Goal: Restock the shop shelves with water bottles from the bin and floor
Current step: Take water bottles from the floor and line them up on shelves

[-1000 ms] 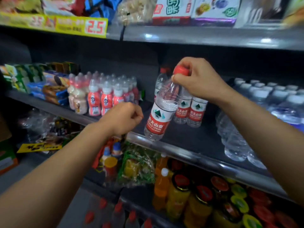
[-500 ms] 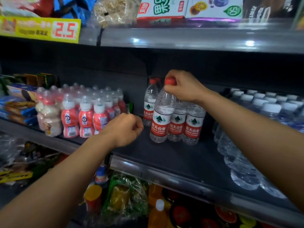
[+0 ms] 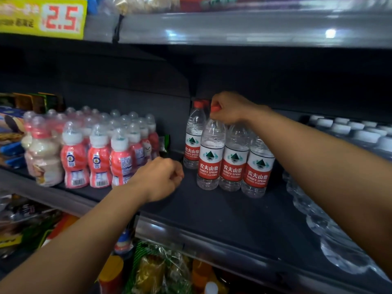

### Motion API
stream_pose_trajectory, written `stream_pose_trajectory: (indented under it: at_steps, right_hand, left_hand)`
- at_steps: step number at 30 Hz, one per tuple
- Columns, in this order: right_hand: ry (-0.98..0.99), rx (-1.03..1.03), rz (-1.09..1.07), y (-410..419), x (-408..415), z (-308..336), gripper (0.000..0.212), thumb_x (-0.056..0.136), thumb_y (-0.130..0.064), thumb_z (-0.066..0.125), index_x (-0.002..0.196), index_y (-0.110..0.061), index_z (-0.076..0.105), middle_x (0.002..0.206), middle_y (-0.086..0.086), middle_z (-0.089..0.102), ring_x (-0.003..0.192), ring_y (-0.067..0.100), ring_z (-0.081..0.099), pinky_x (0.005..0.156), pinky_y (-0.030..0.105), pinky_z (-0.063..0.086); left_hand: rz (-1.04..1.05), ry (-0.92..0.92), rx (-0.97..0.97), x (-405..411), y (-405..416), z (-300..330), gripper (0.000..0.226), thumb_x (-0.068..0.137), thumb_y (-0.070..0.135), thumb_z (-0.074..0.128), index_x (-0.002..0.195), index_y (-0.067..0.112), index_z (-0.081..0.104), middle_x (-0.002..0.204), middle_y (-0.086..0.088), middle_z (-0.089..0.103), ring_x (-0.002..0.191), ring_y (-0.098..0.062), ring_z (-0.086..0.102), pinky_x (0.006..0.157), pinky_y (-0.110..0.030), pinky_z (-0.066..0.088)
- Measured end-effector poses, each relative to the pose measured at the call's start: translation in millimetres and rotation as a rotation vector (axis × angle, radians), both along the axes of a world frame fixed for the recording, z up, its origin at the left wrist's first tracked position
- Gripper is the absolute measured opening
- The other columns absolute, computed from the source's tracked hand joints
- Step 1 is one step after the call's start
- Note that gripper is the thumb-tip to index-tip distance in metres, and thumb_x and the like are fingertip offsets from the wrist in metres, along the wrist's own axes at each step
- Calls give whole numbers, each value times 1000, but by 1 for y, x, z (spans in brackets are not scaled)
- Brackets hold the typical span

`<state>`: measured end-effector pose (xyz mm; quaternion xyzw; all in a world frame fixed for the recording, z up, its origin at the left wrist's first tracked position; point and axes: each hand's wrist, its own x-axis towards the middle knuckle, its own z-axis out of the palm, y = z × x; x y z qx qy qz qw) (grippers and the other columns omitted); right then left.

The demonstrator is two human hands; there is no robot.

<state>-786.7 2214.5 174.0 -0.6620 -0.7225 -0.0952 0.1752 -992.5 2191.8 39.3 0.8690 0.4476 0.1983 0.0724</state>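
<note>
**Red-capped water bottle stood on the dark shelf**

At the upper left hung a yellow price tag (image 3: 43,17) printed "2.5" in red. Below it, on the dark grey shelf (image 3: 222,211), stood a shrink-wrapped cluster of small pink-and-cream drink bottles with clear domed caps (image 3: 95,151); their label print was too small to read.

The left hand (image 3: 158,179) hovered over the shelf's front part with its fingers curled into a loose fist, holding nothing.

To its right, a clear plastic water bottle with a red cap and a red-and-white label (image 3: 210,153) stood upright on the shelf, first in a front row of three alike, touching the next one. Its label showed a green mountain mark, Chinese characters and "NONGFU SPRING". A fourth such bottle (image 3: 194,139) stood just behind on the left. The right hand (image 3: 228,108) gripped the front bottle at its cap, fingers curled round it.

Farther right lay wrapped packs of clear bottles with white caps (image 3: 347,132). All bottles appeared filled with clear water.
</note>
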Motion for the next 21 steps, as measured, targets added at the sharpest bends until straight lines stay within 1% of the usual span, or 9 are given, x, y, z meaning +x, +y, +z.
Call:
stream_pose_trajectory:
  at_steps: [3, 5, 6, 8, 10, 12, 14, 16, 21]
  right_hand:
    - [-54, -31, -51, 6, -2, 5, 9, 84, -22, 61, 80, -14, 57, 77, 3, 57, 69, 18, 54, 52, 23, 37]
    - [-67, -34, -79, 9, -2, 6, 16, 84, -23, 62, 73, -17, 52, 74, 1, 53, 66, 17, 52, 51, 23, 35]
    - [-76, -35, -96, 11, -3, 6, 17, 84, -21, 63, 73, -17, 50, 76, 2, 53, 67, 17, 51, 51, 23, 34]
    - [-94, -33, -138, 14, -4, 4, 19, 84, -18, 68, 79, -16, 50, 83, 3, 53, 74, 19, 52, 51, 24, 32]
    - [-110, -28, -178, 13, -7, 3, 21, 82, -13, 72, 89, -16, 52, 92, 6, 54, 81, 21, 52, 59, 25, 35]
    - [-126, -2, -198, 13, -10, 3, 23, 82, -6, 70, 102, -11, 60, 99, 11, 57, 86, 25, 53, 68, 28, 39]
    - [-134, 44, -202, 11, -12, 2, 28, 84, -5, 66, 111, -5, 61, 109, 16, 60, 96, 30, 59, 71, 28, 39]
    - [-149, 77, -204, 8, -13, 0, 29, 85, -6, 64, 113, -4, 61, 115, 17, 60, 104, 32, 60, 72, 28, 39]
    - [-135, 107, -186, -8, -20, -2, 29, 87, -10, 64, 115, -9, 57, 116, 14, 58, 103, 32, 59, 70, 30, 39]
  left_hand:
    - [-3, -3, 4, 1, 2, -1, 14, 89, 24, 56, 97, 27, 67, 92, 4, 67, 93, -22, 63, 87, -39, 52]
    - [-4, -8, 2, 0, 2, -1, 13, 89, 24, 56, 97, 27, 67, 91, 4, 66, 93, -22, 63, 87, -39, 52]
    - [-3, -11, 1, 0, 2, -1, 13, 89, 24, 56, 97, 27, 66, 90, 5, 65, 93, -22, 63, 87, -39, 52]
    - [-3, -12, 3, -2, 2, -1, 13, 89, 23, 56, 97, 27, 67, 89, 5, 65, 92, -23, 63, 86, -39, 52]
    - [-5, -13, 7, -3, 1, -1, 13, 89, 23, 57, 96, 26, 67, 90, 4, 65, 92, -23, 63, 86, -39, 52]
    - [-6, -11, 12, -5, 0, -1, 14, 89, 23, 57, 97, 25, 68, 91, 3, 68, 92, -23, 64, 85, -39, 52]
    - [-3, -12, 13, -7, -1, 0, 14, 89, 23, 57, 98, 25, 68, 93, 2, 68, 92, -23, 64, 85, -39, 53]
    - [2, -13, 10, -8, -4, 3, 14, 89, 23, 56, 97, 26, 67, 93, 2, 68, 91, -23, 64, 85, -39, 53]
    - [18, -14, 31, -15, -14, 9, 14, 88, 23, 57, 98, 26, 67, 91, 2, 66, 91, -24, 63, 85, -38, 52]
